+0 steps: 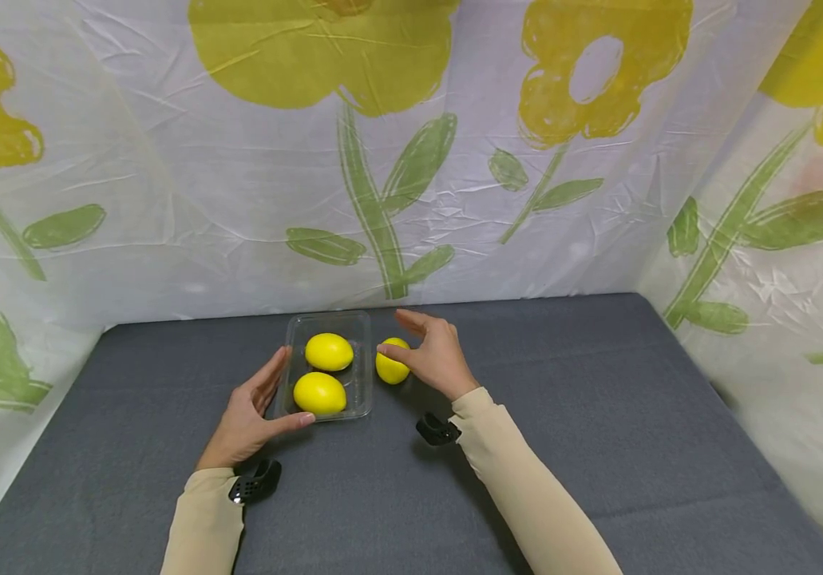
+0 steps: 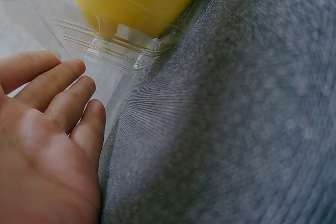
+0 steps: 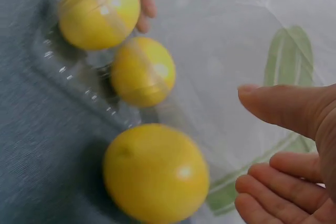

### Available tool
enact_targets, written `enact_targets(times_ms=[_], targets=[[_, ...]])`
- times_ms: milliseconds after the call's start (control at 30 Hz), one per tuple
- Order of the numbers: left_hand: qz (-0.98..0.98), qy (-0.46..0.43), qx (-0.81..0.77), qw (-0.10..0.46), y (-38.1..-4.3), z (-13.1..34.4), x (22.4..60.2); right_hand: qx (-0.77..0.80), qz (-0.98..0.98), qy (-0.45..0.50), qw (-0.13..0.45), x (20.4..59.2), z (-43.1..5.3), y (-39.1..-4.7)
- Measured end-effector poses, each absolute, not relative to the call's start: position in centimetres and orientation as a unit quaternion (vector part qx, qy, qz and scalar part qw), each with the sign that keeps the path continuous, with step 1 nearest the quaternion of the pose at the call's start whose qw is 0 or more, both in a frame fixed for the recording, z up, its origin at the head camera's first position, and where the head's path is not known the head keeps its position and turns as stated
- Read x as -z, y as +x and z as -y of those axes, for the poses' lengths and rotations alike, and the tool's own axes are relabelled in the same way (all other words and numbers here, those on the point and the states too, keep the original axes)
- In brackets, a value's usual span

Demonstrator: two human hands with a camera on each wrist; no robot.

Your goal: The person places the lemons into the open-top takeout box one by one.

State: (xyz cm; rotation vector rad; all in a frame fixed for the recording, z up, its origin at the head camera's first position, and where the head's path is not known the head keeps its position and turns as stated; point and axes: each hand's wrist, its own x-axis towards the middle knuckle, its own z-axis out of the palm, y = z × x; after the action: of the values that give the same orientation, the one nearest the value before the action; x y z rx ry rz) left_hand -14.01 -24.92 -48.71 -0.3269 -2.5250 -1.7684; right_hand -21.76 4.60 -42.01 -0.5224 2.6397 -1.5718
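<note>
Two yellow lemons (image 1: 328, 351) lie one behind the other inside a clear plastic container (image 1: 367, 379). Beside its right wall, on the cloth, is a third lemon (image 1: 391, 372). My left hand (image 1: 249, 411) is at the container's left side, with the thumb by the front edge. In the left wrist view its fingers (image 2: 71, 95) are extended close to the clear wall; whether they touch it I cannot tell. The right hand (image 1: 441, 355) hovers at the third lemon, thumb and fingers spread. The right wrist view shows that lemon (image 3: 156, 174) apart from the fingers.
Dark grey cloth (image 1: 562, 447) covers the table. White sheeting with yellow flowers and green leaves (image 1: 239, 184) hangs behind it and at both sides. Each wrist wears a black strapped device (image 1: 256, 481).
</note>
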Motion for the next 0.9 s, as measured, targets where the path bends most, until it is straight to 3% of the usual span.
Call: enact_targets(times_ms=[400, 900], targets=[[0.819, -0.1, 0.565, 0.017, -14.0, 24.8, 48.6, 0.45, -0.884, -0.127, 0.013, 44.7, -5.1, -20.8], [0.817, -0.109, 0.566, 0.026, -14.0, 24.9, 48.8, 0.432, -0.888, -0.158, 0.005, 45.8, -4.6, -20.5]])
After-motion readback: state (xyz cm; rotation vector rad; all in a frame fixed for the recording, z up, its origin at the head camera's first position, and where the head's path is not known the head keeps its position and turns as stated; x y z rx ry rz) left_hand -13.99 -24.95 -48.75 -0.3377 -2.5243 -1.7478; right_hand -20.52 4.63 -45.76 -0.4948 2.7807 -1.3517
